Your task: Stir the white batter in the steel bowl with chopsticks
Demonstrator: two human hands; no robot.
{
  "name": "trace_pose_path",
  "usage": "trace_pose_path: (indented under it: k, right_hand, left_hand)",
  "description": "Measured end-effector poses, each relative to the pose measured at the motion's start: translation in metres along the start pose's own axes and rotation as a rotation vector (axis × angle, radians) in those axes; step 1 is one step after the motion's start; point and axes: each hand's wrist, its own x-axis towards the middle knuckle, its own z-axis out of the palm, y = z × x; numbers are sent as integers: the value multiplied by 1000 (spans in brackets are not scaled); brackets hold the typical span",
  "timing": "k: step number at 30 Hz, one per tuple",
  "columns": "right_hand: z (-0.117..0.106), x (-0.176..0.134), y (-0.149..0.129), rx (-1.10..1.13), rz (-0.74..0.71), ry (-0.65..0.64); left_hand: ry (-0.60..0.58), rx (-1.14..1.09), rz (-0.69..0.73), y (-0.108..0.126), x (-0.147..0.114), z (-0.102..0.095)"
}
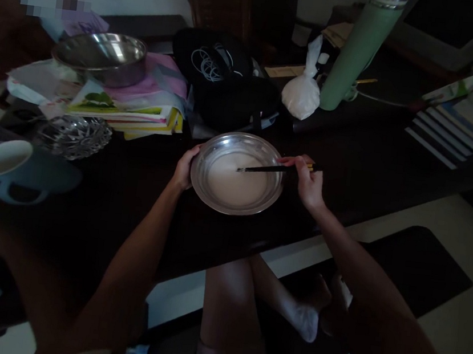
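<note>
A shallow metal bowl sits on the dark table in front of me, with a whitish, milky mixture in it. My left hand is closed on the bowl's left rim. In my right hand, fingers wrapped round, are dark chopsticks with gold bands near the grip end. Their tips reach into the mixture around the middle of the bowl, and the shafts pass over its right rim. Whether there are one or two sticks is hard to tell in the dim light.
Behind the bowl are a black bag, a knotted bag of white powder and a green thermos. Leftward stand a second metal bowl on stacked books, a glass dish and a mug. More books lie right.
</note>
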Motion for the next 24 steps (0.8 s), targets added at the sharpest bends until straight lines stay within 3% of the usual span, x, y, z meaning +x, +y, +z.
trace_pose_path:
  k: [6,14,20,24]
  right_hand:
    - [-17,1,-5,71,42,151]
    - [19,12,0,106,124,-144]
    - [9,48,13,83,57,17]
    - [3,50,17,127,5,48]
  left_hand:
    - [32,2,-57,4,1,5]
    - [68,-24,-82,7,2,7]
    - [5,5,-70,7,3,1]
    - [-12,10,-81,7,1,-1]
